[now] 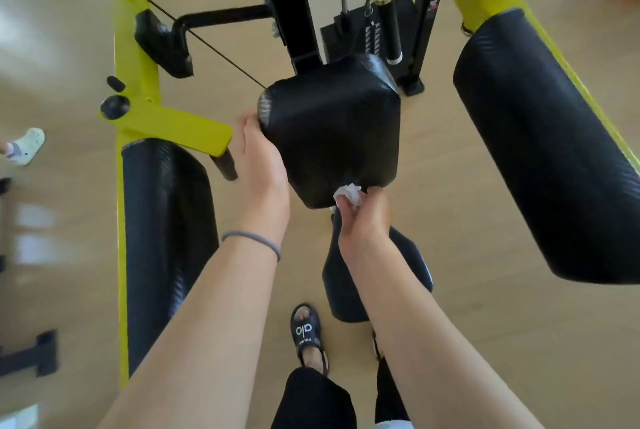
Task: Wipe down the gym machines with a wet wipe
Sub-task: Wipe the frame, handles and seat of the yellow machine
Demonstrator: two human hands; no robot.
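A black padded back cushion of a yellow-framed gym machine stands at the centre. My left hand holds the cushion's left edge, fingers wrapped behind it. My right hand pinches a crumpled white wet wipe against the cushion's lower edge. Below my right wrist sits the machine's black seat pad, partly hidden by my forearm.
Long black arm pads hang at the left and right on yellow arms. The weight stack and cables stand behind. My sandalled foot is on the wooden floor. Another person's white shoe shows at far left.
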